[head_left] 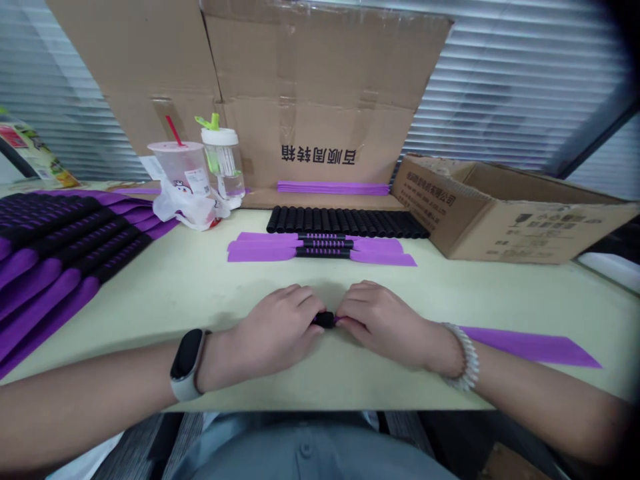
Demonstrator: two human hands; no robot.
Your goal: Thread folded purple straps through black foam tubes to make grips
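Near the table's front, my left hand [283, 327] is closed round a black sleeve [326, 320], whose right end shows between my hands. My right hand [387, 323] pinches a purple strip [533, 345] where it meets that end; the strip's far part lies on the table beyond my right wrist. Behind my hands lie three purple strips with black sleeves round their middles [324, 253]. Further back is a row of several black sleeves [345, 221], side by side.
A stack of sleeved purple strips [65, 267] fills the left. A cup [183, 170] in a plastic bag and a bottle [223, 163] stand at the back left. Flat purple strips [333, 188] lie before upright cardboard [320, 87]. An open box [515, 230] is at the right.
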